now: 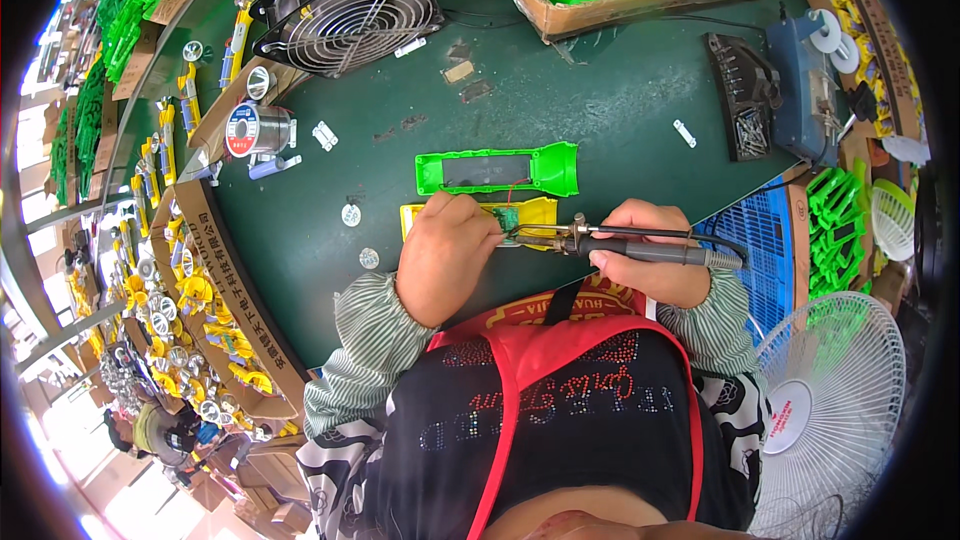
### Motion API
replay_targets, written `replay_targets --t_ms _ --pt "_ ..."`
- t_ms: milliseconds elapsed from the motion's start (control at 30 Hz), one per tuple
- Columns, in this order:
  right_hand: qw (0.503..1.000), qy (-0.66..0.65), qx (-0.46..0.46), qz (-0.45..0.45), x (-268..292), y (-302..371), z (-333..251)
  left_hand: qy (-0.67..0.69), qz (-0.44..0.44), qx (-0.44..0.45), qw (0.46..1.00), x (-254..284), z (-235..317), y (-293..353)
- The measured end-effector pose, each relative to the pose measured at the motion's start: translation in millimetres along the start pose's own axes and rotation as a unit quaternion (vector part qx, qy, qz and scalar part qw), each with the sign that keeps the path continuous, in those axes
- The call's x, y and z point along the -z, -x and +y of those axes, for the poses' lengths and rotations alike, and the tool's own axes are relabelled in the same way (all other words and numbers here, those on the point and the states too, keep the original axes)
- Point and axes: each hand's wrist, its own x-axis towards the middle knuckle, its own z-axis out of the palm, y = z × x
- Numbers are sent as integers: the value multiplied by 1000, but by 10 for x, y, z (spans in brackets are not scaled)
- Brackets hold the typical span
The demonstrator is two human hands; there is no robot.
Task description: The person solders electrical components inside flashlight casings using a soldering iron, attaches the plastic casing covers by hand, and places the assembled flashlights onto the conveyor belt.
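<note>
We are looking at a small green circuit board (508, 217) lying on a yellow plastic housing (478, 217) near the middle of the dark green counter (600, 110). The left hand (447, 255) is curling over the yellow housing, fingers pressing down beside the board. The right hand (650, 265) is closing around the grip of a soldering iron (630, 245), whose tip is pointing left and meeting the board. Just beyond the yellow piece, a green plastic housing (497, 170) is lying open side up. Farther left, a spool of solder wire (255, 128) is sitting by a black fan (350, 5). On the far right, a blue machine (810, 90) is standing beside a black parts tray (740, 95).
</note>
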Motion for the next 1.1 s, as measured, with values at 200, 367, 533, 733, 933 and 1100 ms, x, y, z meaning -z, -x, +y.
replay_targets --t_ms 200,367,533,733,933,1100 --pt "1000 10 -1 -3 -3 -4 -21 -7 -5 -4 1000 -1 2 -2" --pt "1000 -26 7 9 5 9 34 -14 -7 -7 1000 10 1 -24" --pt "999 -43 -16 11 172 62 -92 -14 -2 -14 1000 8 -9 -48" --pt "995 -75 2 68 273 73 -114 -21 -6 -16 1000 13 -1 -42" --pt "983 -126 28 131 224 58 -94 11 8 -1 1000 225 -37 -20" --pt "977 -129 46 163 282 -50 -89 -146 -12 -12 989 308 -447 -354"
